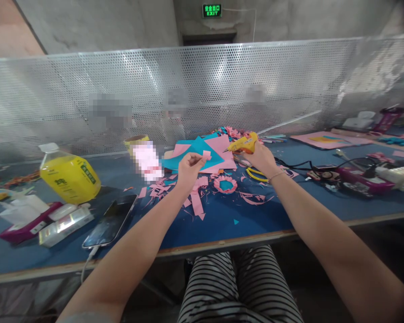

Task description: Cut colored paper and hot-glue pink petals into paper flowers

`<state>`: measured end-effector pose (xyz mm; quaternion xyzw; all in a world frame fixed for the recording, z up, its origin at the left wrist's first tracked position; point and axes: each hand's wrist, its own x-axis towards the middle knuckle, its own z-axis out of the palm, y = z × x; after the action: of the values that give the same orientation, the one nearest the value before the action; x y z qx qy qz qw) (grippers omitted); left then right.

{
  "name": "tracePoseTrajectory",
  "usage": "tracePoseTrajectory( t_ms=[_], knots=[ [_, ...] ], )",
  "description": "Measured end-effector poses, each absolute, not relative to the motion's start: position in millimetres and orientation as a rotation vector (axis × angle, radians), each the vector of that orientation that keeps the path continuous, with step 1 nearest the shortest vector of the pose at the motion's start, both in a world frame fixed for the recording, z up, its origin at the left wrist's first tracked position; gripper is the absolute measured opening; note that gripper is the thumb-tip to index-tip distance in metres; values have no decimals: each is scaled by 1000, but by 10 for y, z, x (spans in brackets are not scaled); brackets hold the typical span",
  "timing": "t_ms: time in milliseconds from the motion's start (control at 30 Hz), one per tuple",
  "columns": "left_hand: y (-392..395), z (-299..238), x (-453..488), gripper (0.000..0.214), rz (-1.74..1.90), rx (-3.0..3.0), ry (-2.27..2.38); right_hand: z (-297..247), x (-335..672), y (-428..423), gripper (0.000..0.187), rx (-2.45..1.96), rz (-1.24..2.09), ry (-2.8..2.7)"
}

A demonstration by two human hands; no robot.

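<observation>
Between the fingertips of my left hand (189, 169) is a small pink paper piece (207, 155), held above the blue and pink sheets. My right hand (261, 158) is closed around a yellow glue gun (245, 143), its nozzle pointing left toward the paper piece but apart from it. Below the hands lies a round paper flower (225, 184) with a pink fringed rim and a blue centre. Pink paper strips (197, 202) and scraps are scattered left of it. Yellow-handled scissors (256, 175) lie under my right wrist.
On the left stand a yellow liquid bottle (70, 177), a phone (111, 222) on a cable, and a tissue pack (30, 224). Stacked blue and pink sheets (222, 154) lie behind my hands. A perforated metal screen (202, 72) closes off the back. Cables (294, 165) run rightward.
</observation>
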<state>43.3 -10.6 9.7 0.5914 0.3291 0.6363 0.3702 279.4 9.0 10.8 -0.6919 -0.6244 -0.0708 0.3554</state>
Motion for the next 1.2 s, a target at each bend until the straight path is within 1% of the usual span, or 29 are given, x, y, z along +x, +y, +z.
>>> tracePoseTrajectory(
  t_ms=[133,267,467,667,967,1200],
  knots=[
    [-94,89,440,28,1671,1424,833,84,2835,106,50,-1802,-144,-1643],
    [-88,78,426,29,1649,1412,837,67,2809,110,54,-1801,-128,-1665],
    [-80,73,413,24,1620,1303,872,78,2746,97,52,-1823,-179,-1661],
    [-102,97,432,20,1623,1198,823,85,2727,78,47,-1777,-197,-1681],
    [-122,114,441,15,1612,1201,796,85,2721,72,42,-1734,-199,-1680],
    [-145,131,445,14,1636,1202,796,116,2644,54,45,-1533,-174,-1597]
  ],
)
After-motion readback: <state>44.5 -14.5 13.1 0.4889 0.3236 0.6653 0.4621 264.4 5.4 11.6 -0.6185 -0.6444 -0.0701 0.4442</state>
